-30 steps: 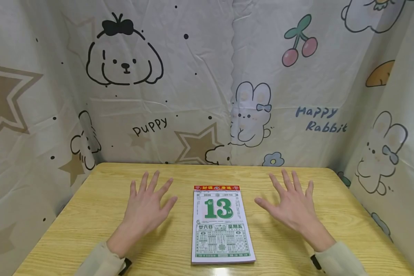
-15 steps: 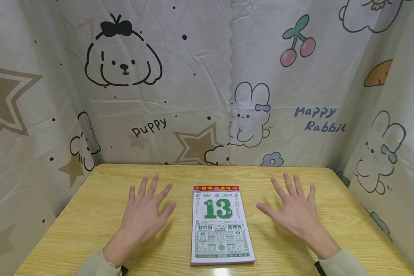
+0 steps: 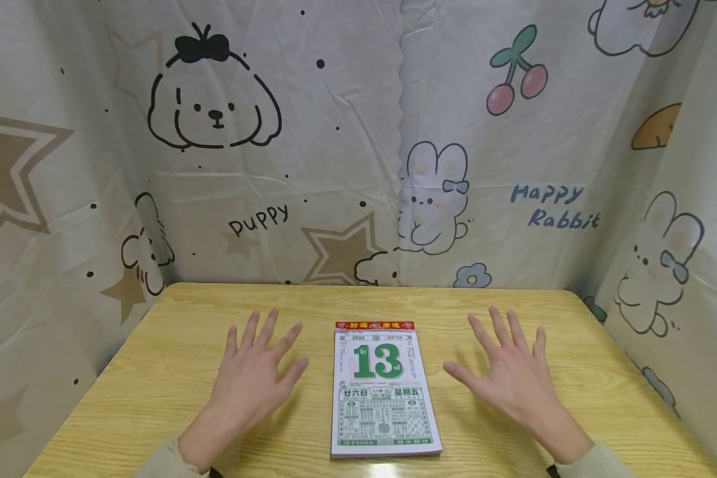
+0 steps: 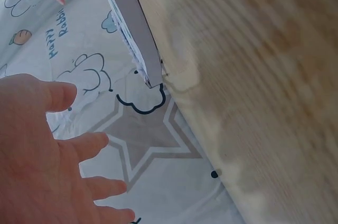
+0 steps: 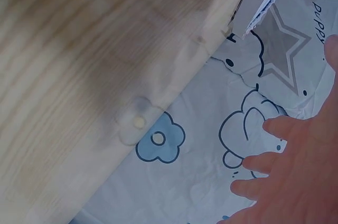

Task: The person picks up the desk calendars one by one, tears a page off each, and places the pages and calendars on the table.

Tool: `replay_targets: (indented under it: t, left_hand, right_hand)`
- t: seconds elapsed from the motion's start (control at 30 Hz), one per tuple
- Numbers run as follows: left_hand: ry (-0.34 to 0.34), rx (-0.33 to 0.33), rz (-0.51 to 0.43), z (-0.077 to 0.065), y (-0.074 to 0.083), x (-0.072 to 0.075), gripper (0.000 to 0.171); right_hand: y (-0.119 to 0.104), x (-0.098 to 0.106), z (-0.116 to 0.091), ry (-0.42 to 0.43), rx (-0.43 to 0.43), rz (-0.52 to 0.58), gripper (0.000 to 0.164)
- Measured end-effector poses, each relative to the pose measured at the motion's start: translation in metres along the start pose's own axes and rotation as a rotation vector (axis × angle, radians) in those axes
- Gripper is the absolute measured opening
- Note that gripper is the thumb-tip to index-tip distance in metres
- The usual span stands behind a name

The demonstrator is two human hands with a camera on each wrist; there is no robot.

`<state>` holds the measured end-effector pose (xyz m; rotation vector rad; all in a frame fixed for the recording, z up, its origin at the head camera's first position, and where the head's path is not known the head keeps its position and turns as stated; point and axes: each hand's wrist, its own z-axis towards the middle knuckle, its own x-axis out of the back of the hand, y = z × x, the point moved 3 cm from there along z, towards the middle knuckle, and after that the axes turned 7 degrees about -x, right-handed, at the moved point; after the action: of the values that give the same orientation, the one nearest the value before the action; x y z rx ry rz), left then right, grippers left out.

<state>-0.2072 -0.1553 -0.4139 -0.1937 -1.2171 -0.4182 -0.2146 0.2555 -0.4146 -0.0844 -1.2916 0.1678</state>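
A tear-off calendar [image 3: 386, 398] lies flat in the middle of the wooden table, its top page showing a large green 13 under a red header strip. To its left, my left hand [image 3: 253, 378] hovers palm down with fingers spread. My right hand [image 3: 510, 382] mirrors it on the other side, fingers also spread, and neither hand touches the calendar. In the left wrist view the calendar's thick side edge [image 4: 132, 28] stands beyond the left hand [image 4: 63, 155]. The right wrist view shows the right hand [image 5: 296, 166] with a corner of the calendar [image 5: 259, 2] at the top.
The light wooden table [image 3: 185, 318] has rounded far corners. A pale curtain [image 3: 346, 99] printed with cartoon rabbits, a puppy, stars and cherries hangs behind it and along both sides.
Both hands have drawn slightly back toward the person, fingers still spread. The calendar has stayed where it was.
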Motion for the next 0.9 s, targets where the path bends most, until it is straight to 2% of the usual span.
replay_targets:
  t: [0.2, 0.63, 0.77, 0.9]
  left_hand:
    - [-0.002, -0.005, -0.005, -0.003, 0.004, -0.001, 0.059]
    - [-0.015, -0.034, -0.096, -0.010, 0.017, -0.004, 0.062]
    - [-0.027, -0.031, -0.176, -0.009, 0.022, -0.004, 0.064]
    - [-0.059, 0.017, -0.327, -0.009, 0.026, -0.006, 0.066]
  right_hand:
    - [-0.006, 0.001, -0.005, 0.009, 0.012, 0.016, 0.102]
    - [-0.030, 0.002, -0.016, -0.031, 0.057, 0.085, 0.098]
    - [-0.040, 0.002, -0.020, -0.052, 0.066, 0.125, 0.100]
    - [-0.050, 0.000, -0.024, -0.063, 0.076, 0.159, 0.101]
